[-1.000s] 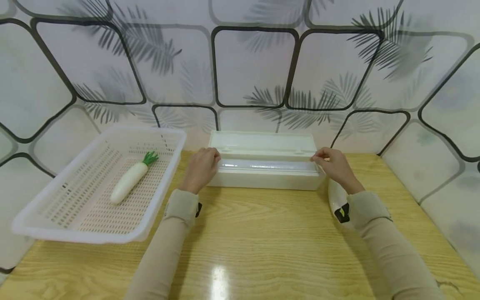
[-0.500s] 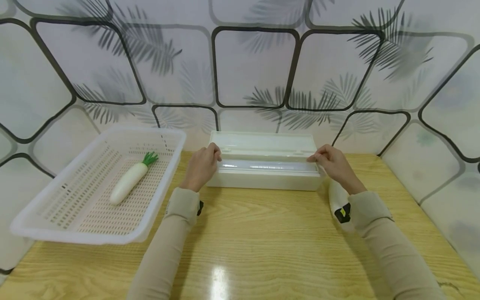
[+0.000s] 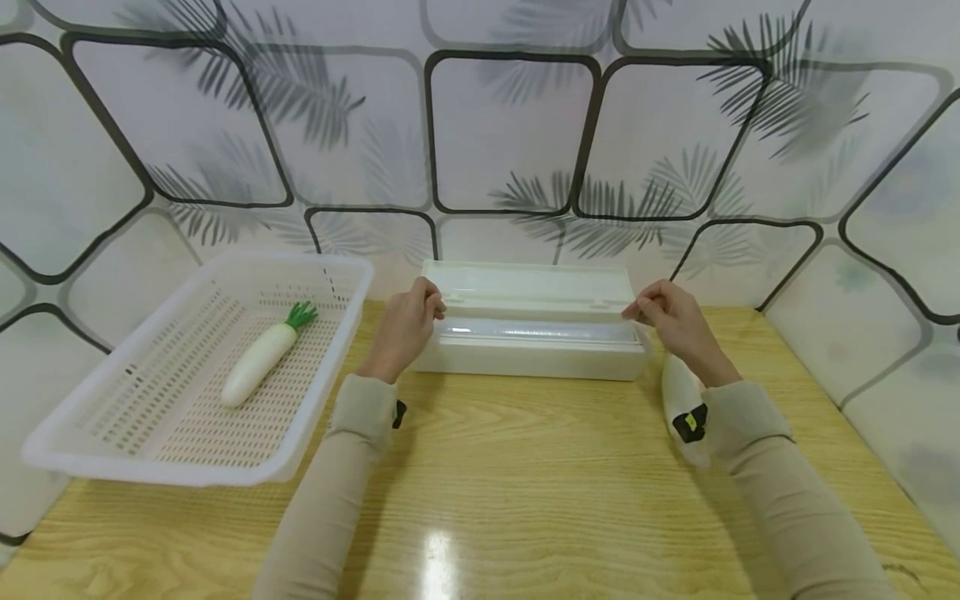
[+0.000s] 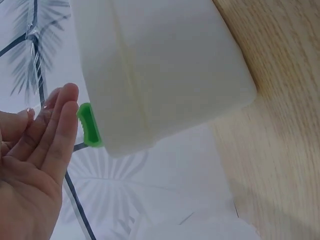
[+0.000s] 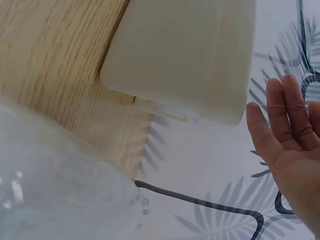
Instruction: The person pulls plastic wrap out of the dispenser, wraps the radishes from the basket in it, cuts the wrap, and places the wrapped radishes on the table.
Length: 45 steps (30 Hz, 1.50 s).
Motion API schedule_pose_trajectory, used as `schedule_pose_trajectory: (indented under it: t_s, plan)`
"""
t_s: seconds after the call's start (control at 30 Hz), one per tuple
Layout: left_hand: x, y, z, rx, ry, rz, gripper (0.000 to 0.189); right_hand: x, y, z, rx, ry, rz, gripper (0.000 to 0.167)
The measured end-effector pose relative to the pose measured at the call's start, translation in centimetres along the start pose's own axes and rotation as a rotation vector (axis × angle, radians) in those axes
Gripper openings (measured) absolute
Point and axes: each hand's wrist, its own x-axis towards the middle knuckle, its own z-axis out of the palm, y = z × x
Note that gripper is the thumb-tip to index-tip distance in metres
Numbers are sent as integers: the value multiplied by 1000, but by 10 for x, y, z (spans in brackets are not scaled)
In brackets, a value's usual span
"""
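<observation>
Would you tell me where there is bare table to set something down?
Widest is the table before the box, between left sleeve and right sleeve; smaller, between right sleeve and wall. Crowded: box's left end by left hand and basket, right end by right hand and white item.

The left sleeve (image 3: 322,500) and right sleeve (image 3: 802,500) are long, plain and beige — creased along the forearm, each ending in a wide folded cuff (image 3: 365,404). The left hand (image 3: 402,329) and right hand (image 3: 685,329) are bare. On the inner wrists, a small black left block (image 3: 399,414) is partly hidden — the right block (image 3: 688,425) bears a yellow patch (image 3: 692,421).
</observation>
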Motion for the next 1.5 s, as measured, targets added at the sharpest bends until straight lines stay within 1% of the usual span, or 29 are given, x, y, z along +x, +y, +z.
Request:
schedule_pose_trajectory:
  t_s: [0.1, 0.17, 0.23, 0.3, 0.37, 0.5, 0.67, 0.77, 0.87, 0.93, 1.0, 1.07, 1.13, 1.2, 1.27, 1.33, 1.4, 1.5]
  plan:
    - [-1, 1, -3, -100, -9, -1, 9, -1, -1, 0, 29, 8, -9, 19]
    - [-1, 2, -4, -161, -25, -13, 13, -1, -2, 0, 35, 22, -15, 19]
    - [0, 2, -5, -183, -35, -25, 20, -1, -3, 1, 43, 40, -24, 18]
    - [1, 3, -5, -176, -30, -38, 21, -1, -5, 1, 58, 59, -37, 17]
    - [2, 3, -4, -165, -7, -48, 18, -1, -7, 2, 75, 74, -52, 16]
    - [3, 3, -5, -147, 63, -65, 13, -1, -12, 4, 103, 87, -64, 15]
    - [2, 7, -8, -154, 127, -63, 12, 0, -17, 7, 89, 129, -49, 12]
    - [1, 9, -11, -164, 165, -38, 11, -1, -20, 7, 79, 164, -52, 12]
    - [0, 10, -12, -184, 207, 6, 11, 0, -21, 7, 97, 198, -62, 10]
    - [0, 11, -13, -231, 217, 24, 10, 0, -22, 8, 100, 219, -70, 13]
    - [-1, 10, -13, -323, 197, 28, 11, 0, -23, 8, 106, 235, -57, 18]
    - [-1, 11, -13, -423, 157, 8, 12, -1, -25, 6, 110, 249, -43, 20]
    - [-2, 11, -12, -518, 124, -17, 14, -1, -26, 5, 122, 253, -35, 17]
    - [-2, 12, -11, -584, 111, -32, 14, -2, -29, 5, 175, 249, -31, 14]
    - [-2, 14, -11, -626, 120, -34, 15, -3, -32, 5, 235, 240, -34, 14]
    - [-1, 15, -11, -659, 137, -24, 15, -4, -34, 5, 268, 232, -41, 15]
    - [-1, 17, -12, -672, 151, -10, 15, -6, -36, 5, 273, 227, -57, 15]
    - [0, 20, -12, -665, 171, 16, 15, -9, -37, 3, 262, 207, -101, 17]
